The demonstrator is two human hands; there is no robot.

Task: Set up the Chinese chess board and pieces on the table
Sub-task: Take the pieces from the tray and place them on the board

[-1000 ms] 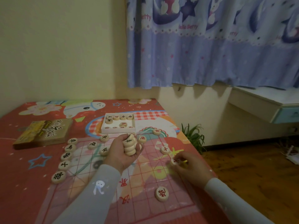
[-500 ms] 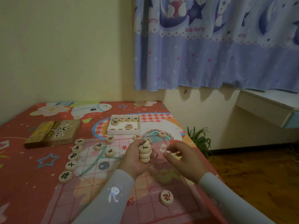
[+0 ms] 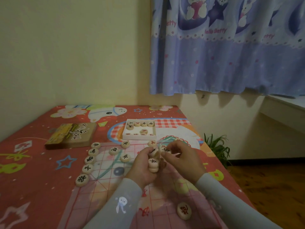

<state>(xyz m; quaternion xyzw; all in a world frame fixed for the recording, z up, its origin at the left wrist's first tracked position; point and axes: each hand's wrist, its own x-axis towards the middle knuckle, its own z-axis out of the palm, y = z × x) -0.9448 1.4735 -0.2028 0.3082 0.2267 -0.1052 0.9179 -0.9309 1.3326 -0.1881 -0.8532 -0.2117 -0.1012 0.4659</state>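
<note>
- Cream plaster walls meet at a corner behind a table draped in a glossy red cartoon-print cloth, with a blue printed fabric curtain hanging to the right.
- Spread over the cloth lies a thin, translucent chess board sheet with a red grid.
- Five round pale wooden discs with black characters line its left edge; one red-marked wooden disc sits near the bottom right.
- The left hand is clenched round a short stack of wooden discs held above the sheet's middle.
- The right hand pinches one black-marked disc at the stack's top.
- Beyond the sheet's far edge sit a shallow white cardboard tray holding more discs and a flat brown-and-yellow box lid.
</note>
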